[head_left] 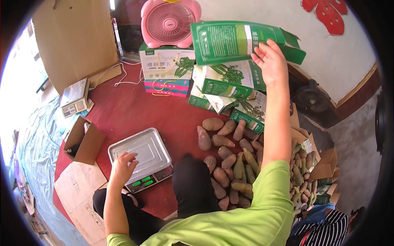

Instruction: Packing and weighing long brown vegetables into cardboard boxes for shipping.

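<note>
- Green carton [242, 40], flat and printed, is held up in the air beyond the digital scale [141, 158], above a leaning stack of matching green-and-white cartons [223, 82].
- Left hand [122, 164] rests on the near edge of the scale's steel tray, fingers loosely spread, gripping nothing.
- Dark-trousered knee [193, 180] sits just right of the scale.
- Pile of brownish root vegetables [232, 164] lies on the red floor, right of the scale.
- Open brown box [84, 141] stands just left of the scale, with flattened cardboard [80, 192] nearer.
- Right hand [271, 61], arm stretched far past the scale, pinches the green carton's lower edge.
- Pink fan [168, 20] tops a white box [164, 61], farthest behind the scale.
</note>
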Tool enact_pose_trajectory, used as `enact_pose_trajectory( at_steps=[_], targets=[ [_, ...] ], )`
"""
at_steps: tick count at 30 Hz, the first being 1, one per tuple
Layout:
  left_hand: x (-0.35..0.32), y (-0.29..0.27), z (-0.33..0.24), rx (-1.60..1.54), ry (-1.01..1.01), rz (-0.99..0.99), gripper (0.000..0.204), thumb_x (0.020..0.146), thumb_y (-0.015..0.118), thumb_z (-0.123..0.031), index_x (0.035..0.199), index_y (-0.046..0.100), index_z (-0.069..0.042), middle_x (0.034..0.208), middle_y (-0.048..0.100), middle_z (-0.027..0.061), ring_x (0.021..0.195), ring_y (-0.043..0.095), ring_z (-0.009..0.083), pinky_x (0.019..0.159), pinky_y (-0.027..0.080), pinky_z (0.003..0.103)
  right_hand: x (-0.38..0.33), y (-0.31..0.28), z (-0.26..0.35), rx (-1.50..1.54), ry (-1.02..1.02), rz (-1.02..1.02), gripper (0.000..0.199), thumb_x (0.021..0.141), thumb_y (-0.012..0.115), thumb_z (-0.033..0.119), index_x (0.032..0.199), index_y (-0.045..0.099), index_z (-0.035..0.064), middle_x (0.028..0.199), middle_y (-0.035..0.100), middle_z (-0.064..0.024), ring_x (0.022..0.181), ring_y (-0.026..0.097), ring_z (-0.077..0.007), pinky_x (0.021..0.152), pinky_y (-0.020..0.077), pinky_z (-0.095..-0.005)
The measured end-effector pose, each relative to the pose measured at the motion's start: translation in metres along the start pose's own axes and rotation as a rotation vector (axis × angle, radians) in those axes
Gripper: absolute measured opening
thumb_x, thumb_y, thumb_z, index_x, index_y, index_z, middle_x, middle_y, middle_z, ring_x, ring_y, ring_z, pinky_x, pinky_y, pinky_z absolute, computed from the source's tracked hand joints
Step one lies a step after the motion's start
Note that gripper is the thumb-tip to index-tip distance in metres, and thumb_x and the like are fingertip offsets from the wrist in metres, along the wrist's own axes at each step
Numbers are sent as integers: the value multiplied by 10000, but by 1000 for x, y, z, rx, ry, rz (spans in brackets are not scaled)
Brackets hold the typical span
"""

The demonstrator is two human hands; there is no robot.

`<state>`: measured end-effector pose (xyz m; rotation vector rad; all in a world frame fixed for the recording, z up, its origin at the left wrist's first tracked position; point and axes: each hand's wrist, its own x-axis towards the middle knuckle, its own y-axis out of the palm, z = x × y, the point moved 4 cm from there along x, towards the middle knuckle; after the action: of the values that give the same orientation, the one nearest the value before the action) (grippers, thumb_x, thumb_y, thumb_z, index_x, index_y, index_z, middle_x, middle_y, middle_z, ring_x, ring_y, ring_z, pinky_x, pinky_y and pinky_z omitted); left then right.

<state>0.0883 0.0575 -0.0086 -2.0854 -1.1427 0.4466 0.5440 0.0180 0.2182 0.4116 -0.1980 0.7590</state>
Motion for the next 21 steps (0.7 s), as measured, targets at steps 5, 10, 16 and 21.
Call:
enact_pose_trajectory(
  at_steps=[5,10,16,21],
  targets=[
    [-7,-30,14,1,28,-224,255,742,653,-45,996,649,-30,843,626,128,769,629,244,683,484,326,-40,38,11,-108,-3,220,466,775,651,31,1191,448,-18,861,555,-37,806,547,-137,752,459,-266],
    [-18,-63,35,-136,-49,-556,251,812,615,-28,1062,635,-39,893,625,75,792,614,155,663,482,255,-77,93,-29,-460,-129,561,333,707,673,-20,1017,556,18,804,503,11,735,499,-88,686,429,-225],
    [-34,-98,46,-192,-85,-885,368,827,613,-61,1193,569,-65,1164,555,110,1039,551,200,838,449,299,-162,167,-119,-405,-232,885,328,657,649,-79,954,547,15,812,491,-56,754,521,-175,698,447,-287],
    [-51,-122,39,142,38,-1034,522,816,644,-127,1300,466,-44,1294,469,158,1211,416,311,1016,317,383,-207,184,-178,-430,-304,1009,286,657,641,-68,917,549,8,806,483,-85,761,546,-222,708,456,-308]
  ],
)
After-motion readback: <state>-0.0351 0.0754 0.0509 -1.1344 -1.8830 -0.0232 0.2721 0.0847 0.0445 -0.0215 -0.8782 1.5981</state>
